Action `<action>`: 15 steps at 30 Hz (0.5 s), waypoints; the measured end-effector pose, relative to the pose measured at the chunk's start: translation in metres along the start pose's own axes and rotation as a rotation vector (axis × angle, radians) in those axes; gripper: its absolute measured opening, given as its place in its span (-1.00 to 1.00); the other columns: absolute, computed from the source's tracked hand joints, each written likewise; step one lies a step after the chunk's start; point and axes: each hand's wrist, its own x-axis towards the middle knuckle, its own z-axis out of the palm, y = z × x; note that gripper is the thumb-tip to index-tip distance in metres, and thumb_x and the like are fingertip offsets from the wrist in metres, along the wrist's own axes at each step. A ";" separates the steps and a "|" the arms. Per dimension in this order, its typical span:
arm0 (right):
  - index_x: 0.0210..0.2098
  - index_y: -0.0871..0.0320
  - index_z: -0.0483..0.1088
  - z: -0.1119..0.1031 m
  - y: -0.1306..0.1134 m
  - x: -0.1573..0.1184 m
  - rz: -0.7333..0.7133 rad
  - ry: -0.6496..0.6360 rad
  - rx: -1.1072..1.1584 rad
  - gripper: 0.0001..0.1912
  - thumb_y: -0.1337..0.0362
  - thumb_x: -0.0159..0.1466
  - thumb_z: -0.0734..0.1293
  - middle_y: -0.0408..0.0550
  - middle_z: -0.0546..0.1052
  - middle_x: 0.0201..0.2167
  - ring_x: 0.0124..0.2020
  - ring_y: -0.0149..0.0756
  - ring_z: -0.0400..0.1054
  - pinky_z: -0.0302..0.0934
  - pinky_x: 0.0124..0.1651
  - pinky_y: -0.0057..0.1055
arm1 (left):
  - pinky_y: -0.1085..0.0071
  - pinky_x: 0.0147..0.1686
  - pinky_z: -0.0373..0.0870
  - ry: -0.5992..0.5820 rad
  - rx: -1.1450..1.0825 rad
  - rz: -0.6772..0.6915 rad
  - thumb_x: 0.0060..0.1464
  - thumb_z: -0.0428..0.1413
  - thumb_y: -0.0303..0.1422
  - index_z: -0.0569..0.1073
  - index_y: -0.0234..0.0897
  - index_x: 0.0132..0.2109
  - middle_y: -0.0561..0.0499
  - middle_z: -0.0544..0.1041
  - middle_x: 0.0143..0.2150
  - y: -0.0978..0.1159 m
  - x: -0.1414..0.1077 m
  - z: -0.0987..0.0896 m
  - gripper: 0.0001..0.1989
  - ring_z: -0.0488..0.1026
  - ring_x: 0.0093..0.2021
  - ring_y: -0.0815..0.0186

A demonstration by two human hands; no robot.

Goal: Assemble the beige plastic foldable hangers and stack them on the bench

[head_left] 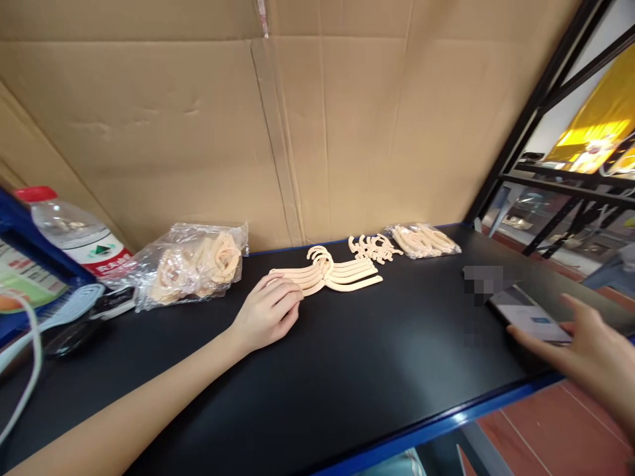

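Observation:
Several beige clothes hangers lie fanned together on the black table, their hooks bunched at the middle. My left hand rests at their left end, fingers curled over the arms and hiding the tips. At the table's right side, my right hand has its thumb and fingers around the near end of a phone with a lit screen. Part of the phone is blurred out. Behind the hangers, to the right, lies a small pile of loose beige hooks.
Clear bags of beige parts lie at left and back right. A red-capped bottle, a pale blue hairbrush and a white cable crowd the left. A cardboard wall stands behind; a blue edge runs along the front.

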 end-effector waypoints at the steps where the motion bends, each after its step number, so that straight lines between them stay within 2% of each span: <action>1: 0.25 0.36 0.14 -0.001 -0.007 -0.015 -0.026 -0.014 0.029 0.15 -0.31 -0.14 0.27 0.32 0.52 -0.23 -0.13 0.30 0.42 0.34 -0.13 0.01 | 0.17 0.04 0.37 0.004 -0.002 0.009 0.09 0.03 -0.57 0.45 -0.22 -0.20 0.02 0.58 -0.24 -0.001 0.000 0.000 -0.81 0.50 -0.19 0.28; 4: 0.22 0.18 0.18 0.005 -0.029 -0.048 -0.148 0.079 0.117 -0.01 -0.32 -0.04 0.25 0.21 0.49 -0.25 -0.16 0.30 0.38 0.29 -0.14 0.12 | 0.16 0.02 0.39 0.024 0.020 0.027 0.09 0.05 -0.57 0.44 -0.22 -0.17 0.03 0.58 -0.24 -0.004 0.001 0.002 -0.80 0.51 -0.21 0.27; 7: 0.19 0.15 0.20 0.013 -0.049 -0.066 -0.290 0.149 0.195 -0.20 -0.22 0.11 0.25 0.16 0.45 -0.20 -0.13 0.20 0.33 0.25 -0.09 0.12 | 0.16 -0.01 0.43 0.030 0.056 0.029 0.11 0.06 -0.55 0.42 -0.21 -0.14 0.05 0.56 -0.23 -0.006 0.002 0.004 -0.80 0.50 -0.20 0.28; 10: 0.20 0.05 0.16 0.016 -0.060 -0.075 -0.346 0.151 0.263 -0.27 -0.16 0.15 0.28 0.13 0.43 -0.14 -0.09 0.16 0.28 0.25 -0.09 0.10 | 0.16 -0.04 0.47 0.020 0.087 0.020 0.13 0.07 -0.53 0.41 -0.21 -0.12 0.09 0.55 -0.21 -0.008 0.004 0.006 -0.81 0.49 -0.17 0.29; 15: 0.14 -0.07 0.19 0.011 -0.062 -0.080 -0.367 0.108 0.296 -0.42 -0.06 0.18 0.32 0.04 0.44 -0.12 -0.07 0.12 0.26 0.22 -0.08 0.08 | 0.12 -0.03 0.47 0.029 0.074 0.004 0.11 0.10 -0.49 0.45 -0.21 -0.12 0.07 0.56 -0.19 -0.016 0.001 0.013 -0.81 0.49 -0.16 0.25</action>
